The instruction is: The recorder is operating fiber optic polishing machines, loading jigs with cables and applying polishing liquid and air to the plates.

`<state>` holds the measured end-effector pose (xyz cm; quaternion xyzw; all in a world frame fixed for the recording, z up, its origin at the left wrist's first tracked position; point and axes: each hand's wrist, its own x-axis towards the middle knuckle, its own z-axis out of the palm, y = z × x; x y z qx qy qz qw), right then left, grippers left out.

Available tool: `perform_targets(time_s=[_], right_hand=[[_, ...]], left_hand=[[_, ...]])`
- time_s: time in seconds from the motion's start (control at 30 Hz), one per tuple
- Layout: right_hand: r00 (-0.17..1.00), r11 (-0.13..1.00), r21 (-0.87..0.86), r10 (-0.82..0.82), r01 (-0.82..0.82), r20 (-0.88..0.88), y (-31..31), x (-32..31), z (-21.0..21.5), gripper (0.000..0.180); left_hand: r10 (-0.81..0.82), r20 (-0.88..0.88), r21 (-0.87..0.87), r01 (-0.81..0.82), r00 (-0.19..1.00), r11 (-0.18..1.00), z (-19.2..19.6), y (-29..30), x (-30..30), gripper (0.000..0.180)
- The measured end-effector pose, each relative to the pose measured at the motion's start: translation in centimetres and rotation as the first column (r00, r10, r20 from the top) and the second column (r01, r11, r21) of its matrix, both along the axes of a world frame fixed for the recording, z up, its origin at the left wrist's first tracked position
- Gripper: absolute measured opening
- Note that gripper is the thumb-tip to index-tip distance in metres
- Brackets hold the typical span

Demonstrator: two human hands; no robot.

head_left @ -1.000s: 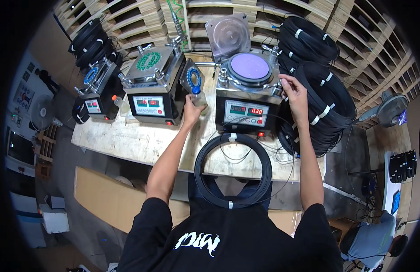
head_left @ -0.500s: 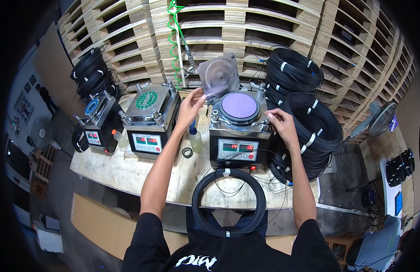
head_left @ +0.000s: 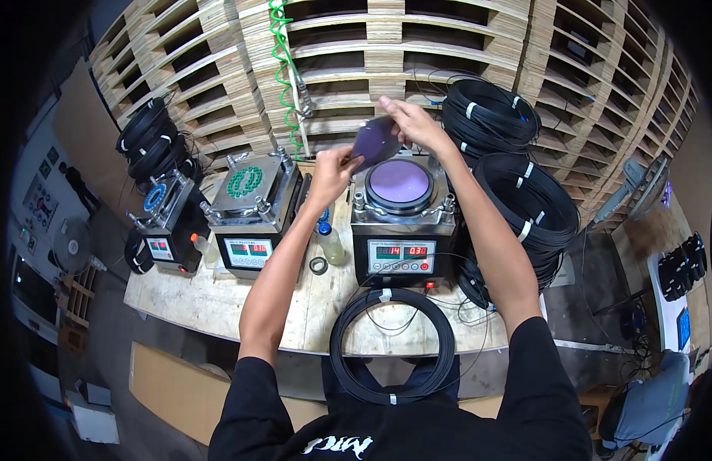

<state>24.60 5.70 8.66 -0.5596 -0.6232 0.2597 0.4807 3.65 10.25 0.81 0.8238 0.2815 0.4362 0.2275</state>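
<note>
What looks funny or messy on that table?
The black cable coil sticks out past the front edge of the table, its near part off the tabletop, so it looks like it might slip. I see no spill, and the purple disc sits flat.

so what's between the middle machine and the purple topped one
In the head view: a bottle, a dark ring, something blue partly hidden, and the left forearm.
</note>
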Motion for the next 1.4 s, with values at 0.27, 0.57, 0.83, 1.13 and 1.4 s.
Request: perform_targets(time_s=[0.27,0.57,0.83,1.13,1.4], right_hand=[[0.843,0.959,0.272,0.082,0.077,-0.531,-7.4,2.0,-2.5,0.012],[0.692,0.988,0.154,0.11,0.002,-0.714,-7.5,5.2,-8.2,0.066],[0.834,0.996,-0.093,-0.065,0.017,-0.548,-6.6,7.2,-11.8,0.06],[0.952,0.967,-0.188,-0.214,0.174,-0.219,-7.0,7.4,-13.2,0.05],[0.962,0.978,-0.117,-0.194,0.174,-0.19,-6.3,8.5,-13.0,0.037]], left_hand=[[0.085,-0.123,0.281,-0.048,0.989,0.959,4.8,-5.6,0.7,0.068],[-0.237,0.317,-0.619,0.39,0.918,0.682,0.9,0.1,-0.7,0.084],[-0.139,0.41,-0.712,0.411,0.901,0.569,-1.8,0.8,0.2,0.054],[-0.054,0.158,-0.765,0.157,0.986,0.625,-4.0,1.2,0.3,0.057],[-0.136,0.1,-0.668,0.168,0.986,0.725,-3.6,2.1,0.6,0.056]])
